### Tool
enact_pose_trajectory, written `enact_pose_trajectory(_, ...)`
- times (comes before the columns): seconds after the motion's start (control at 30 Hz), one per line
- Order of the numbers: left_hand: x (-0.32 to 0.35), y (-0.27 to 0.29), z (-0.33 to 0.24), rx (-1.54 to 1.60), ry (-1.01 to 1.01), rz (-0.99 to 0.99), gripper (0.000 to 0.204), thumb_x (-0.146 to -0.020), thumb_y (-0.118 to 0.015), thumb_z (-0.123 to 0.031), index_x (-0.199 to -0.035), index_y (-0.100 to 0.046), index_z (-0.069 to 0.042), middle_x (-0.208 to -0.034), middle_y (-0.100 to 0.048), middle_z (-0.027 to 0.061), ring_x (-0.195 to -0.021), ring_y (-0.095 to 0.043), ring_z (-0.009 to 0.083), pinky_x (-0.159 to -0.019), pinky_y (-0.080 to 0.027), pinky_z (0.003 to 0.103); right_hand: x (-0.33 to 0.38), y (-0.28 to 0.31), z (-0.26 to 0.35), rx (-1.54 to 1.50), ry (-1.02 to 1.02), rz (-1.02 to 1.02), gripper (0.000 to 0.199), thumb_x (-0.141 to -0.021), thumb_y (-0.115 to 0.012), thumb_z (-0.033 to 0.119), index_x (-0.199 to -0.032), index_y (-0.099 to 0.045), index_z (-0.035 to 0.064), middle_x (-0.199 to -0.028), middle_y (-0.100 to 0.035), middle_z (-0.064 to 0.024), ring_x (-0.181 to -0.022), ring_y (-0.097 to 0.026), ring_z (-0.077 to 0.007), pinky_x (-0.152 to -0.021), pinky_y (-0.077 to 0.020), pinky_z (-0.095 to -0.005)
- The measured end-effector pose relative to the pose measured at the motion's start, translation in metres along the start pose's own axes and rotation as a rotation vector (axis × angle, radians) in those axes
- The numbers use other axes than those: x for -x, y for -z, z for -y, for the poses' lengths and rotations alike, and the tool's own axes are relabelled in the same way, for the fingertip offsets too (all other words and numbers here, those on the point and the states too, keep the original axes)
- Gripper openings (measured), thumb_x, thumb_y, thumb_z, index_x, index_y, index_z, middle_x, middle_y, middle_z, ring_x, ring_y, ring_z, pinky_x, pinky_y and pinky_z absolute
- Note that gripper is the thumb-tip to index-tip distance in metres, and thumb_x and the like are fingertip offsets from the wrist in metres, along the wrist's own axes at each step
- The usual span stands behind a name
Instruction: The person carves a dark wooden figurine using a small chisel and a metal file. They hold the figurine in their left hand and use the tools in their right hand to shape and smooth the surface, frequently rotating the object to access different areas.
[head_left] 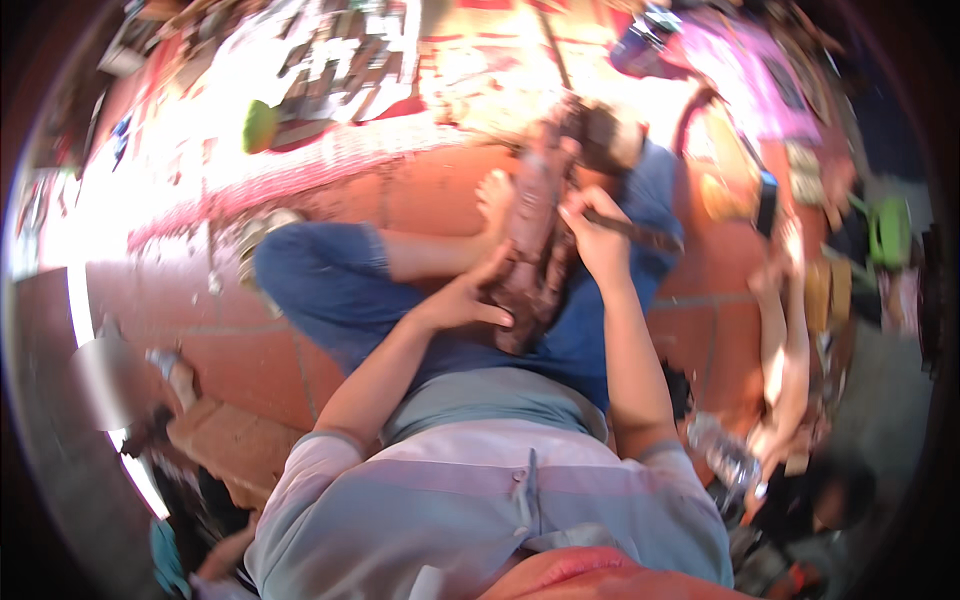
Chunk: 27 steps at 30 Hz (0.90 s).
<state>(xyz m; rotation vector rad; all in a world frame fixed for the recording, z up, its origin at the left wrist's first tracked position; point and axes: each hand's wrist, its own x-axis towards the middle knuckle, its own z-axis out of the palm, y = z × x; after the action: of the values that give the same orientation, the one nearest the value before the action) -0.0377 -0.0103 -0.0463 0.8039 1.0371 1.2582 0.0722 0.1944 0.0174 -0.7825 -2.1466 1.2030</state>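
Note:
Across my lap lies a long reddish-brown carved piece (532, 215), probably wood, its lower end towards my belly. My left hand (468, 298) grips its near left side, with the thumb across the lower end and the fingers along the edge. My right hand (600, 232), closed, holds a thin brown-handled tool (650, 238) against the right side of the piece. The handle sticks out to the right of the fist. Blur and the fingers hide its working tip, so its exact kind cannot be told. The far end of the carving is smeared by motion.
My crossed legs in blue jeans (325, 275) rest on red floor tiles (430, 195). Beyond lies a sunlit red-pink mat (300, 160) beside a green object (260, 126). Other people sit at both sides, one with bare legs (785, 340). A clear plastic bottle (722, 450) is at right.

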Motion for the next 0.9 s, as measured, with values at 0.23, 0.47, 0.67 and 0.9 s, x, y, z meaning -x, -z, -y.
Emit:
enact_pose_trajectory(0.23,-0.003,-0.009,-0.021,-0.182,0.08,-0.053,0.113,-0.064,-0.084,-0.012,-0.15,-0.01,-0.017,-0.15,-0.025,0.0067,-0.137,-0.024,0.0221,-0.111,-0.021,0.035,0.007,-0.004,0.003,-0.092,-0.088,0.083,0.012,-0.078,-0.068,0.003,-0.074,-0.056,0.0018,-0.071,-0.059,-0.0006,-0.068,-0.054,-0.0064,-0.064,-0.0436,-0.0218)
enact_pose_trajectory(0.47,0.002,-0.007,-0.021,-0.178,0.111,-0.063,0.114,-0.063,-0.084,-0.015,-0.149,-0.01,-0.017,-0.15,-0.024,0.007,-0.137,-0.023,0.0217,-0.111,-0.021,0.035,0.0,-0.001,0.007,-0.093,-0.265,0.111,0.009,-0.078,-0.068,0.002,-0.079,-0.059,0.0016,-0.075,-0.062,-0.0026,-0.071,-0.058,-0.0081,-0.064,-0.0466,-0.0235)
enact_pose_trajectory(0.67,0.0,-0.006,-0.019,-0.226,0.066,-0.053,0.114,-0.063,-0.084,-0.014,-0.149,-0.01,-0.016,-0.154,-0.016,0.0043,-0.139,-0.018,0.0185,-0.112,-0.019,0.035,-0.011,0.01,-0.011,-0.16,-0.2,0.039,0.011,-0.078,-0.07,0.006,-0.077,-0.061,0.0006,-0.07,-0.063,-0.0041,-0.065,-0.057,-0.0079,-0.06,-0.0448,-0.0236)
enact_pose_trajectory(0.9,-0.002,-0.008,-0.016,-0.205,0.041,-0.082,0.113,-0.062,-0.084,-0.013,-0.149,-0.012,-0.015,-0.153,-0.019,0.0061,-0.139,-0.017,0.0186,-0.112,-0.016,0.034,-0.01,0.008,-0.005,-0.176,-0.247,-0.003,0.01,-0.077,-0.07,0.005,-0.074,-0.061,0.0011,-0.07,-0.063,-0.0028,-0.066,-0.056,-0.0066,-0.06,-0.0441,-0.023)
